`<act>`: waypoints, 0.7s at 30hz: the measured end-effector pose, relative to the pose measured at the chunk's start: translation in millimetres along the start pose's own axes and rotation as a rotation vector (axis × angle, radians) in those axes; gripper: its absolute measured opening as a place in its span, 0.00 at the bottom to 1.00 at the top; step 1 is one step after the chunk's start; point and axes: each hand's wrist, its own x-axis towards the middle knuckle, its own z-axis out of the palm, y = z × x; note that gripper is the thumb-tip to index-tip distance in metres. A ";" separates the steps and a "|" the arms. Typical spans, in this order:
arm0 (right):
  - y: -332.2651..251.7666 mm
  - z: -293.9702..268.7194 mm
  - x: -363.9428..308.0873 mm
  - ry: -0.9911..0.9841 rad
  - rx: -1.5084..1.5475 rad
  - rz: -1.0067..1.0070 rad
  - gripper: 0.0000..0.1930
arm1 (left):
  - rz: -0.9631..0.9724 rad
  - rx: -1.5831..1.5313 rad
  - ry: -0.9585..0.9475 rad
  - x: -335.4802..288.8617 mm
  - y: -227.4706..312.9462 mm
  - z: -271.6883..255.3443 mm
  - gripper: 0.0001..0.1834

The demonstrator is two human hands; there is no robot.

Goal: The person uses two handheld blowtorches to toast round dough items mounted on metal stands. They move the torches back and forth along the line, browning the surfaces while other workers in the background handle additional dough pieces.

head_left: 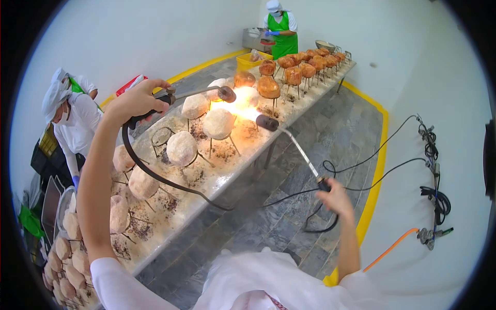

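My left hand (138, 101) is closed round the black handle of a gas torch (226, 94), raised over the far side of the long table. Lower and to the right, my right hand (337, 199) grips a second gas torch (267, 123) by its black handle. Both burners point inward, and their bright flame (238, 108) plays on a round, pale, powder-coated lump (248, 96), partly hidden by glare. Another pale lump (218, 124) stands just nearer on a wire stand. Browned, glossy lumps (268, 87) stand beyond the flame.
More pale lumps (182, 148) on wire stands line the scorched, powdery table (206, 194). Black hoses (170, 182) run from the torches toward wall fittings (428, 237). Co-workers stand at left (77, 121) and at the far end (283, 31), near a yellow crate (247, 63).
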 end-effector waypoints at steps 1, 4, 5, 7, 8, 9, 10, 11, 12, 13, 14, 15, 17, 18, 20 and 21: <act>-20.0 -10.9 2.7 -0.031 -0.052 0.029 0.21 | -0.013 0.006 0.008 3.3 -8.4 0.2 0.29; -71.2 -44.4 6.7 -0.037 -0.201 0.040 0.21 | 0.007 0.023 0.010 13.6 -17.7 -5.3 0.29; -91.9 -50.1 7.6 -0.027 -0.257 0.024 0.20 | 0.013 0.028 -0.002 16.4 -23.8 -7.0 0.29; -129.2 -64.1 7.2 -0.013 -0.365 -0.039 0.20 | 0.028 0.038 -0.008 16.6 -31.2 -10.4 0.30; -143.0 -69.7 11.5 -0.026 -0.417 -0.088 0.19 | 0.044 0.027 -0.014 18.4 -36.9 -12.9 0.30; -154.5 -74.7 16.5 -0.031 -0.458 -0.074 0.19 | 0.054 0.013 -0.027 20.4 -44.3 -12.2 0.30; -165.4 -78.9 22.8 -0.038 -0.500 -0.061 0.19 | 0.063 -0.002 -0.039 21.6 -49.9 -10.0 0.30; -172.7 -81.0 30.5 -0.050 -0.532 -0.050 0.19 | 0.050 -0.045 -0.035 21.2 -50.9 -7.2 0.30; -178.3 -83.9 37.0 -0.060 -0.535 -0.061 0.19 | 0.050 -0.034 -0.038 20.8 -49.0 -7.1 0.30; -182.5 -87.2 43.4 -0.071 -0.538 -0.073 0.19 | 0.049 -0.023 -0.040 20.2 -46.9 -5.9 0.30; -185.7 -93.2 51.2 -0.077 -0.539 -0.089 0.19 | 0.052 -0.010 -0.037 19.8 -42.0 -6.4 0.30; -183.8 -100.3 62.2 -0.120 -0.537 -0.111 0.19 | 0.044 -0.007 -0.032 19.1 -37.0 -6.0 0.30; -179.7 -109.8 78.3 -0.120 -0.514 -0.104 0.19 | 0.025 -0.003 -0.023 17.6 -26.1 -1.3 0.29; -174.3 -114.4 85.3 -0.123 -0.503 -0.101 0.19 | 0.016 0.024 -0.002 15.0 -17.9 1.6 0.28; -148.1 -125.8 105.0 -0.137 -0.438 -0.099 0.17 | -0.010 0.077 0.045 6.4 3.3 8.2 0.27; -133.2 -134.7 115.2 -0.144 -0.414 -0.096 0.16 | -0.008 0.063 0.046 9.1 6.7 13.6 0.27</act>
